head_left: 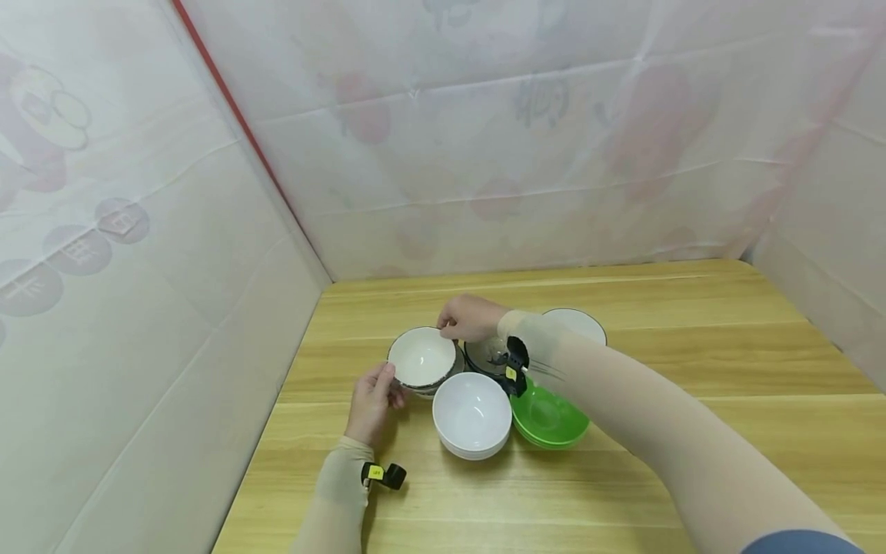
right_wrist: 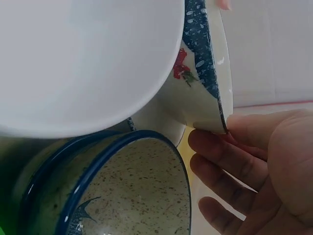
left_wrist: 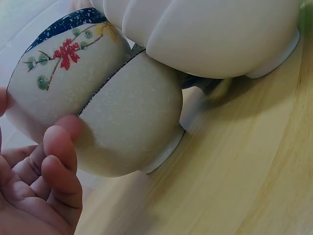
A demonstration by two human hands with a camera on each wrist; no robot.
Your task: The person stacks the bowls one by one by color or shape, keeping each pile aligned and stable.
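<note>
I am working at a wooden table point(head_left: 692, 362) screened on three sides by pale printed sheeting point(head_left: 484, 131), with a red strip point(head_left: 235, 115) running down the upper left of the frame. Left of centre in the head view I am holding a floral bowl point(head_left: 421, 358) nested in a speckled bowl point(left_wrist: 132, 122) that is sitting on the table. My left hand point(head_left: 372, 400) is cupping the stack's near left side, fingers lightly curled and a fingertip pressing the outer wall, as the left wrist view shows. My right hand point(head_left: 467, 315) is reaching over from the far side and pinching the floral bowl's blue-flecked rim between thumb and fingers; the right wrist view shows my fingers point(right_wrist: 230, 152) curling just under that rim. Just right of the stack a dark blue-rimmed bowl point(head_left: 487, 354) is sitting, partly under my forearm. Below it, toward the frame's centre, a stack of white bowls point(head_left: 472, 415) is standing, with a green bowl point(head_left: 550, 419) touching its right side. Further back, a white plate point(head_left: 577, 323) is showing behind my right wrist.
</note>
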